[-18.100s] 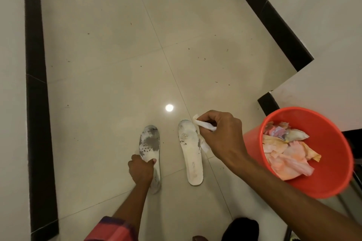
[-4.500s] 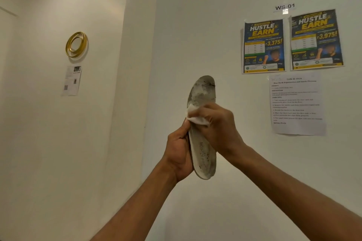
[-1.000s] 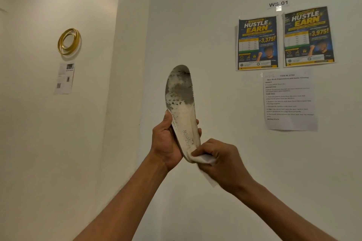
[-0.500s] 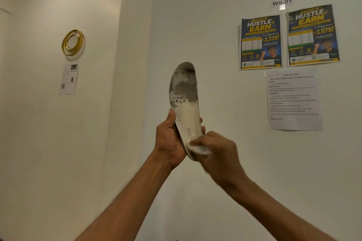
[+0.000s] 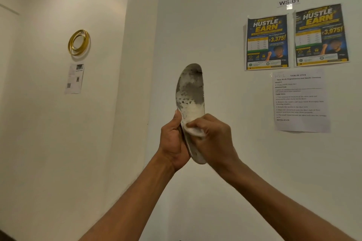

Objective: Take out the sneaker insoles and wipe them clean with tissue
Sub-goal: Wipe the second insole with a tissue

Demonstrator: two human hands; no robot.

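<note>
White painted wall fills the view, with a corner running up left of centre. On its upper right hang a blue and yellow first poster and, just beside it, a second poster of the same design. Below them is a printed sheet of text.

Both bare forearms reach up from the bottom edge and meet in the middle. Between them the insole stands nearly upright in the air in front of the wall, toe end up, heel end down by the wrists. Its upper part is blotched dark grey; the lower part is paler.

The left hand grips the lower half of the insole from the left, thumb lying up along its edge and fingers wrapped behind. The right hand has its fingers curled tight, pinching a folded white tissue and pressing it against the face of the insole about midway along.

On the left wall hangs a gold ring, with a small paper notice below it. A small label reading WS-01 sits above the posters.
</note>
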